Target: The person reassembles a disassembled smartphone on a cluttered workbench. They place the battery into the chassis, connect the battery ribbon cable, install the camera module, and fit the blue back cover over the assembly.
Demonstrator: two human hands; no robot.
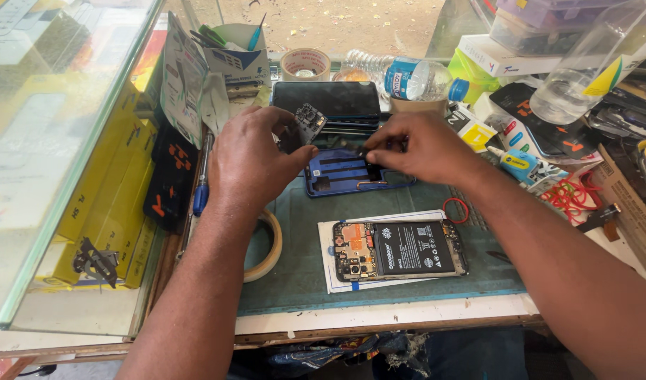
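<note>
My left hand (251,156) holds a small dark circuit board piece (308,123) up between thumb and fingers, above a blue phone back frame (340,174) that lies on the green mat (302,260). My right hand (416,146) pinches a small black part (371,156) over the right side of that blue frame. Nearer to me an opened phone (400,248) shows its black battery and orange board; it rests on a sheet of white paper. A dark phone screen (328,98) lies just behind the blue frame.
A roll of tape (270,246) sits under my left forearm. A screwdriver with blue handle (201,190) lies at the mat's left edge. Behind are a tape roll (305,63), plastic bottle (400,76), glue bottle (520,164), red rubber bands (569,195) and boxes. A glass case (55,141) stands left.
</note>
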